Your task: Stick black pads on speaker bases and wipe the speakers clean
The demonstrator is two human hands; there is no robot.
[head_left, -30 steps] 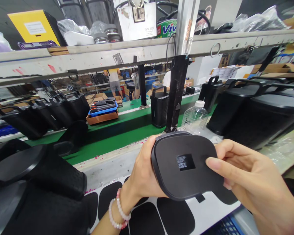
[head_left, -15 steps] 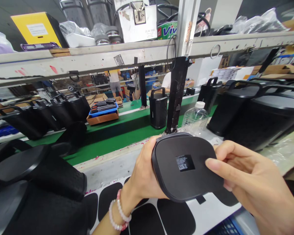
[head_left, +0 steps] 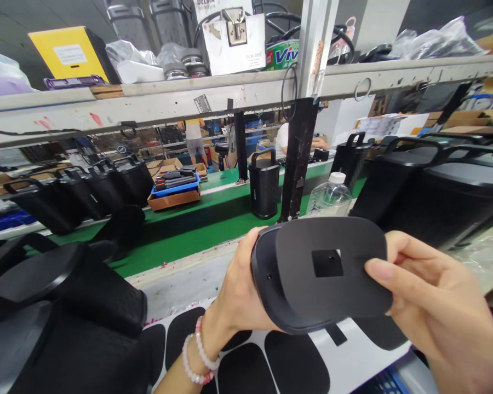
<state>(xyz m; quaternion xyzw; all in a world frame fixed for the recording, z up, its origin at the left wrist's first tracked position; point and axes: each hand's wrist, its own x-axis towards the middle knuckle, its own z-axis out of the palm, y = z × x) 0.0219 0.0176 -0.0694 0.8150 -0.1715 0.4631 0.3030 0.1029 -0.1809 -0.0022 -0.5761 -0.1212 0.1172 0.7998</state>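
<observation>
My left hand (head_left: 240, 287) is wrapped round a black speaker (head_left: 267, 287), whose underside faces me; a screw hole shows near its left edge. Between the thumb and fingers of my right hand (head_left: 431, 290) is a black pad (head_left: 332, 298) with rounded corners and a square cut-out. The pad overlaps the speaker's base, shifted to the right of it; I cannot tell whether they touch. Below both hands lies a white backing sheet (head_left: 359, 358) bearing several black pads (head_left: 246, 366) of similar shape. The rest of the speaker is hidden.
Black speakers crowd the left (head_left: 66, 290) and right (head_left: 431, 191). Behind my hands runs a green conveyor belt (head_left: 168, 235) with one speaker (head_left: 264, 186) standing on it. A clear bottle (head_left: 331, 197) stands by the dark post (head_left: 298, 158). A loaded shelf (head_left: 156, 101) crosses above.
The pad has shifted right with my right hand, off its earlier alignment with the base. The printed label seen through the cut-out is covered now, and the base's left part shows.
</observation>
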